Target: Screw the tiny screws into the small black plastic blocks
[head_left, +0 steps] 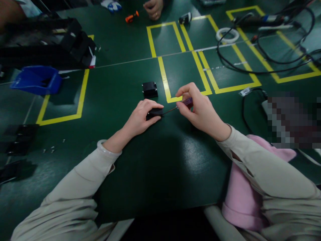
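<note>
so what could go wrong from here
The screwdriver in the right hand could slip and jab the left hand, whose finger and thumb grip the black block right beside the shaft's end. The other black block, just beyond the left hand, might get bumped. The small loose screws could scatter if the left sleeve sweeps them.

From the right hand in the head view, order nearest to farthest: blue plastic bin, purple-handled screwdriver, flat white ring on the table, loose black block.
From the right hand:
1. Purple-handled screwdriver: held in it
2. Loose black block: left
3. Flat white ring: beyond, rightward
4. Blue plastic bin: far left
</note>
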Motion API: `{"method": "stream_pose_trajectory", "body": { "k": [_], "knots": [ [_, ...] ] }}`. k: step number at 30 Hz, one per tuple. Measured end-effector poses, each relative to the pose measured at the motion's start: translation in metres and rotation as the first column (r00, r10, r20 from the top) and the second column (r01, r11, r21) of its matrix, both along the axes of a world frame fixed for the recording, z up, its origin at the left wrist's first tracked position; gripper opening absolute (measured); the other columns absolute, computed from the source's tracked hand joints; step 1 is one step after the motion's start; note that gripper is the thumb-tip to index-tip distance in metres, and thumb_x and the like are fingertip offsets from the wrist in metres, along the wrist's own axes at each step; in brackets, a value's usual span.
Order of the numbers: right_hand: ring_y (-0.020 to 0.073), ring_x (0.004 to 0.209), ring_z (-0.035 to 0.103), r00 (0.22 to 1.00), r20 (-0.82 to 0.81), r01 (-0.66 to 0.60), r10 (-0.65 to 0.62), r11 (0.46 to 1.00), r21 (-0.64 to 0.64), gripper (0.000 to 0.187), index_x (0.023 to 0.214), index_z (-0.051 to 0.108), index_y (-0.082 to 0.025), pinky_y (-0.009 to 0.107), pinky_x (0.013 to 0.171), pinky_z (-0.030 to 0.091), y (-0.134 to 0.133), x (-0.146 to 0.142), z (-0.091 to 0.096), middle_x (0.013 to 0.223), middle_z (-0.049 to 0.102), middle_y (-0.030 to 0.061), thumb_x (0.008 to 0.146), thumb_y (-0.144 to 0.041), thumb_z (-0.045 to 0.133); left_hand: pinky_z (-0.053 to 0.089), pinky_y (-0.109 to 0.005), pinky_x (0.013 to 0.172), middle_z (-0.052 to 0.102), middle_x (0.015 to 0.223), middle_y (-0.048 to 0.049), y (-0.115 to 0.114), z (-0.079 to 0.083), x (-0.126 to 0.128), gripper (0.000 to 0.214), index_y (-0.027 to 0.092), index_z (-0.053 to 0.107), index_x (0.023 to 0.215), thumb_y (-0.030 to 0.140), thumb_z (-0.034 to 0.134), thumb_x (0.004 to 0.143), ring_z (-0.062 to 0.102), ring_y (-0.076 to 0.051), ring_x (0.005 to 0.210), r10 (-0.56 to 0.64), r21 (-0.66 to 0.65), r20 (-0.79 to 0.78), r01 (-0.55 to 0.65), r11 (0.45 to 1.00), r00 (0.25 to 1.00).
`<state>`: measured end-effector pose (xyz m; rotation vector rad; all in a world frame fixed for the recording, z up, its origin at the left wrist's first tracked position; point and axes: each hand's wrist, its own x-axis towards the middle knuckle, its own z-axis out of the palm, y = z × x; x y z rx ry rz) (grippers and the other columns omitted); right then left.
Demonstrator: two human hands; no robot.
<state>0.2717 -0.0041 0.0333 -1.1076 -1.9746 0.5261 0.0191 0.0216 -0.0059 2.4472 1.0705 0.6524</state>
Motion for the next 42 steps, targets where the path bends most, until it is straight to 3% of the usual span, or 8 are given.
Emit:
{"method": "stream_pose_trajectory", "body": {
  "k": [5, 11, 20, 25, 31, 33, 36, 42],
  "knots": [
    [0.0112, 0.060, 0.055, 1.000, 0.008, -0.002, 0.003, 0.999, -0.050, 0.009, 0.098, 0.052, -0.024, 0.027, 0.060, 0.042, -0.0002, -0.0003, 0.0010, 0.075, 0.055, -0.0037, 0.101, -0.032, 0.051, 0.044, -0.042, 0.104, 0.065, 0.124, -0.0071, -0.0006, 0.0009, 0.0003, 0.031, 0.023, 0.061, 0.126, 0.032, 0.061, 0.097, 0.059, -0.026, 0.119, -0.007, 0.005, 0.001, 0.007, 1.000, 1.000],
    [0.0148, 0.076, 0.061, 1.000, -0.002, 0.028, -0.028, 0.999, 0.028, 0.005, 0.101, 0.054, -0.023, 0.029, 0.067, 0.047, 0.0017, -0.0008, -0.0045, 0.087, 0.059, 0.0005, 0.096, -0.025, 0.054, 0.044, -0.042, 0.104, 0.065, 0.124, -0.0071, 0.0001, 0.0003, 0.0004, 0.031, 0.023, 0.061, 0.127, 0.033, 0.061, 0.097, 0.059, -0.026, 0.119, -0.005, 0.002, -0.005, 0.005, 1.000, 1.000],
    [0.0133, 0.069, 0.058, 0.999, 0.028, 0.030, -0.030, 1.000, 0.011, 0.008, 0.091, 0.053, -0.023, 0.028, 0.063, 0.043, 0.0006, -0.0018, -0.0008, 0.079, 0.058, -0.0012, 0.096, -0.028, 0.056, 0.044, -0.043, 0.104, 0.065, 0.124, -0.0069, 0.0001, 0.0007, -0.0006, 0.031, 0.024, 0.061, 0.126, 0.032, 0.061, 0.097, 0.058, -0.026, 0.120, 0.002, -0.007, -0.010, -0.002, 1.000, 1.000],
    [0.0136, 0.071, 0.061, 0.999, 0.027, 0.039, -0.040, 0.999, 0.009, 0.005, 0.098, 0.053, -0.022, 0.028, 0.065, 0.044, 0.0006, -0.0023, -0.0012, 0.083, 0.060, -0.0003, 0.094, -0.020, 0.053, 0.044, -0.042, 0.104, 0.065, 0.124, -0.0072, 0.0003, 0.0007, -0.0005, 0.031, 0.022, 0.061, 0.126, 0.031, 0.062, 0.097, 0.058, -0.025, 0.119, -0.011, 0.003, 0.005, 0.011, 1.000, 1.000],
    [0.0146, 0.068, 0.061, 0.997, 0.059, 0.046, -0.045, 0.999, -0.011, 0.008, 0.090, 0.054, -0.022, 0.028, 0.064, 0.043, 0.0000, -0.0014, 0.0010, 0.077, 0.061, -0.0004, 0.096, -0.028, 0.055, 0.044, -0.043, 0.104, 0.065, 0.124, -0.0077, -0.0009, 0.0035, 0.0004, 0.030, 0.022, 0.062, 0.125, 0.032, 0.061, 0.097, 0.058, -0.026, 0.119, 0.001, -0.017, -0.008, -0.001, 1.000, 1.000],
    [0.0146, 0.070, 0.062, 0.997, 0.058, 0.047, -0.046, 0.999, -0.006, 0.002, 0.095, 0.055, -0.022, 0.028, 0.065, 0.043, -0.0004, -0.0018, 0.0014, 0.080, 0.062, 0.0002, 0.095, -0.024, 0.054, 0.044, -0.043, 0.104, 0.065, 0.124, -0.0078, -0.0007, 0.0033, 0.0003, 0.030, 0.022, 0.062, 0.125, 0.032, 0.061, 0.097, 0.058, -0.026, 0.119, 0.000, -0.016, -0.008, 0.000, 1.000, 1.000],
    [0.0143, 0.073, 0.063, 0.997, 0.045, 0.054, -0.055, 0.998, 0.007, 0.008, 0.101, 0.055, -0.022, 0.027, 0.066, 0.044, -0.0008, -0.0024, 0.0013, 0.083, 0.063, 0.0003, 0.094, -0.019, 0.053, 0.044, -0.044, 0.104, 0.065, 0.123, -0.0080, 0.0000, 0.0020, -0.0002, 0.030, 0.022, 0.062, 0.125, 0.032, 0.062, 0.096, 0.059, -0.026, 0.119, 0.000, -0.009, -0.005, 0.000, 1.000, 1.000],
    [0.0126, 0.065, 0.060, 0.997, 0.069, 0.044, -0.045, 0.999, 0.014, 0.006, 0.093, 0.056, -0.021, 0.026, 0.063, 0.042, 0.0002, -0.0010, 0.0008, 0.075, 0.061, -0.0015, 0.096, -0.026, 0.055, 0.044, -0.043, 0.104, 0.065, 0.123, -0.0072, 0.0002, 0.0012, -0.0005, 0.030, 0.022, 0.062, 0.125, 0.032, 0.062, 0.097, 0.059, -0.026, 0.118, -0.008, 0.002, 0.002, 0.008, 1.000, 1.000]
  ]
}}
